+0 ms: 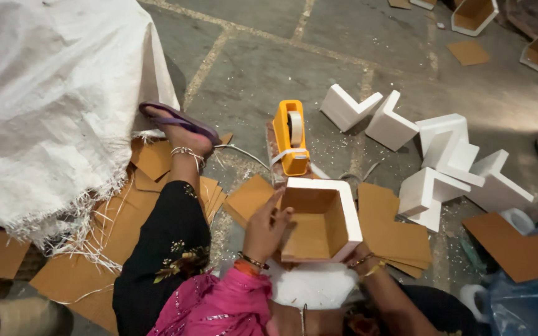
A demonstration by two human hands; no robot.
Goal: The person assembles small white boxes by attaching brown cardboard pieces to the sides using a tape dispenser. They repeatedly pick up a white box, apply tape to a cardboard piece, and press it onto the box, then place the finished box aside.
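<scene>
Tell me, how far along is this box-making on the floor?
Done: finished-looking open boxes sit across the floor at the top. In hand: the left hand and right hand hold a half-built box, white foam walls around a brown card, near the yellow tape dispenser. Left: loose foam corner pieces and cardboard squares lie unused.

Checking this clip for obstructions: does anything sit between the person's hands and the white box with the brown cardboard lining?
Nothing visible does. The left hand already rests on the near left wall of the white box, fingers at its rim. The right hand is under the box's lower right corner, mostly hidden. The orange tape dispenser stands beyond the box.
</scene>
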